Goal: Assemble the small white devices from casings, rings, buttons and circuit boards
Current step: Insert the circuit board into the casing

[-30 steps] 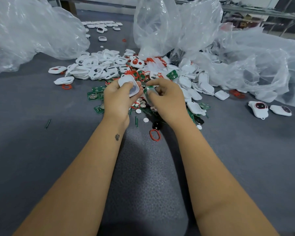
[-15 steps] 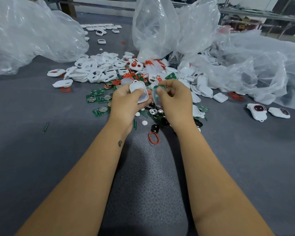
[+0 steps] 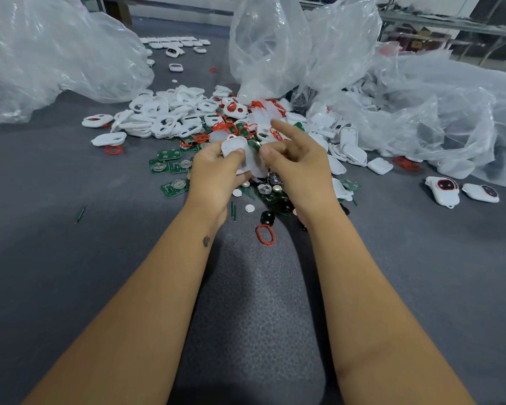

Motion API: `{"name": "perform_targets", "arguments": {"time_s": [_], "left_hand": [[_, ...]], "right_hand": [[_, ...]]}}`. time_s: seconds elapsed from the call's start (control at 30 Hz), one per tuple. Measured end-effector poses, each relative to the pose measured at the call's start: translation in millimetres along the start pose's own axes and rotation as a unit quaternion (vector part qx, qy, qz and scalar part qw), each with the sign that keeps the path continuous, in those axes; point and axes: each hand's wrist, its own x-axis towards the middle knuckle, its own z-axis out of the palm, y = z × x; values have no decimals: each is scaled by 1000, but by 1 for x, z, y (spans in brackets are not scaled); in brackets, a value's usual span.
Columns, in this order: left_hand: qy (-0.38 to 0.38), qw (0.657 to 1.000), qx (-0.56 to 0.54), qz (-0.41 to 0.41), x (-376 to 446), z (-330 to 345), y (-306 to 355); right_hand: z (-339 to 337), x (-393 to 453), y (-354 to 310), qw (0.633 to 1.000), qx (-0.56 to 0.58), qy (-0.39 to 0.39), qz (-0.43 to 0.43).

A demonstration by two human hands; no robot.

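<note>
My left hand grips a white casing, thumb on its face. My right hand pinches a pale translucent piece against the casing's right side, with the index finger pointing up and away. Both hands hover over a heap of parts: white casing frames, red rings, green circuit boards and small round buttons. A loose red ring lies just in front of the hands. What sits inside the held casing is hidden.
Large clear plastic bags stand at the back left, centre and right. Two assembled white devices lie at the right. More white devices sit in rows far back. Grey mat in front.
Both hands lifted slightly toward me with the casing. The right hand's index finger has straightened and now points outward; the piece it holds sits against the casing.
</note>
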Motion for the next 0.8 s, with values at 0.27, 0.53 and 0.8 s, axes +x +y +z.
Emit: {"name": "perform_targets", "arguments": {"time_s": [0.27,0.53,0.8], "left_hand": [[-12,998,57,30,-2,0,-1],[12,1000,-14,-4,-2,0,3],[-3,995,-90,-40,2,-4,5]], "right_hand": [[-1,0,2,987,-155,33,-4],[3,-2,3,970,-221,60,-78],[5,-4,4,953,-257,58,-148]]}}
